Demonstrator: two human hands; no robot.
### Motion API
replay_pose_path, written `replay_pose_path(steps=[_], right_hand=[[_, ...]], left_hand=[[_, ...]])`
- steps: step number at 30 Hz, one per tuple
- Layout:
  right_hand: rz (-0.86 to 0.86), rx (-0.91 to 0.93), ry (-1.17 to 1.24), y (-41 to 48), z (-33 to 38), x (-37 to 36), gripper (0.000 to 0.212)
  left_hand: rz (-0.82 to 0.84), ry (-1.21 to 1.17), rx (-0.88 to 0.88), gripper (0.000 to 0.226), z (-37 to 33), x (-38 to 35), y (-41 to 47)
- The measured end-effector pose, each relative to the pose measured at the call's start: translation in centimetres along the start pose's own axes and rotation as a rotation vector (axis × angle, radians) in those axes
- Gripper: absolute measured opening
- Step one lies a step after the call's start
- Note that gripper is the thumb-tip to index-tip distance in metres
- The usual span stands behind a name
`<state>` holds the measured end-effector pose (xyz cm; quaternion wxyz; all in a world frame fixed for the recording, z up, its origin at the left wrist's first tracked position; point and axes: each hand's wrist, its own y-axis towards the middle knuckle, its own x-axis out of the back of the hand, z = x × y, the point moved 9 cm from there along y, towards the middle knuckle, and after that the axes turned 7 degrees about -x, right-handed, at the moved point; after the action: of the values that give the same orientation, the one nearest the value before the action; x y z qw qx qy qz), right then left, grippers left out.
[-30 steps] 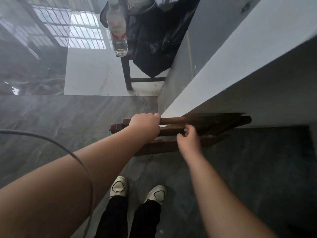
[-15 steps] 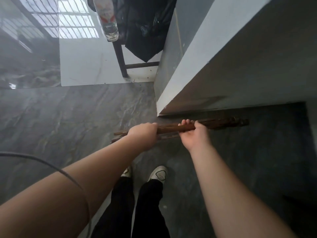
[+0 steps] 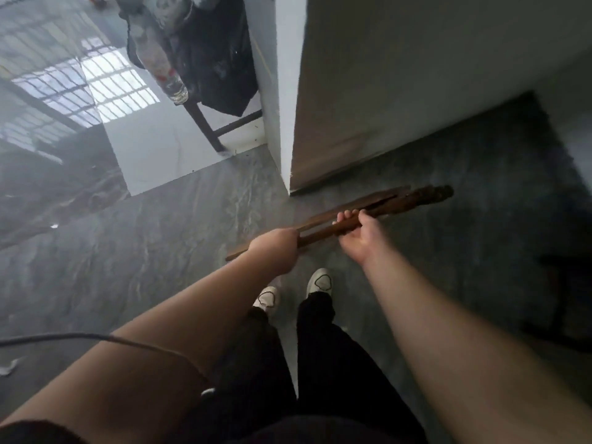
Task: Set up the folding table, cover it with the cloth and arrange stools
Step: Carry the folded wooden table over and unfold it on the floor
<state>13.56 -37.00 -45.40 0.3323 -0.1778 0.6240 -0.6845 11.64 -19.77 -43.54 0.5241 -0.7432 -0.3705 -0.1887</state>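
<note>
Head view is showing both hands gripping a folded wooden frame (image 3: 403, 201), which is lying edge-on low over the grey floor (image 3: 160, 251), just out from the white wall's corner (image 3: 285, 174). The left hand (image 3: 275, 249) is curling its fingers tight round the near end. The right hand (image 3: 360, 235) is clamping its fingers (image 3: 345, 216) over the upper bar, further along. White shoes (image 3: 320, 282) are standing just below.

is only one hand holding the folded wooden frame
No, both the left hand and the right hand grip the folded wooden frame.
</note>
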Motion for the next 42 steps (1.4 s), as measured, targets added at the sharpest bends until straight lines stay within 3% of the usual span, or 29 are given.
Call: replay_pose_path(steps=[5,9,16,21,24,34,42], right_hand=[[0.004,0.046,0.109,-5.4,-0.7,4.1,0.025],[-0.008,0.108,0.236,-9.3,-1.6,8.4,0.023],[-0.070,0.200,0.488,-15.2,-4.5,19.0,0.027],[-0.102,0.254,0.634,-17.1,-9.4,28.3,0.023],[-0.119,0.303,0.717,-18.5,-12.7,33.4,0.025],[-0.166,0.454,1.056,-24.7,-29.4,51.8,0.022],[-0.192,0.474,1.409,-29.0,-48.4,63.7,0.019]], left_hand=[[0.131,0.038,-0.122,0.026,-4.2,1.0,-4.7],[0.240,0.125,-0.268,0.030,-7.9,0.4,-8.3],[0.407,0.263,-0.510,0.043,-14.0,-4.8,-14.3],[0.560,0.276,-0.619,0.025,-17.5,-10.9,-20.2],[0.628,0.241,-0.617,0.027,-18.1,-15.0,-23.5],[0.897,0.408,-0.750,0.034,-18.5,-31.0,-38.8],[1.059,0.472,-0.721,0.018,-13.3,-44.1,-53.6]])
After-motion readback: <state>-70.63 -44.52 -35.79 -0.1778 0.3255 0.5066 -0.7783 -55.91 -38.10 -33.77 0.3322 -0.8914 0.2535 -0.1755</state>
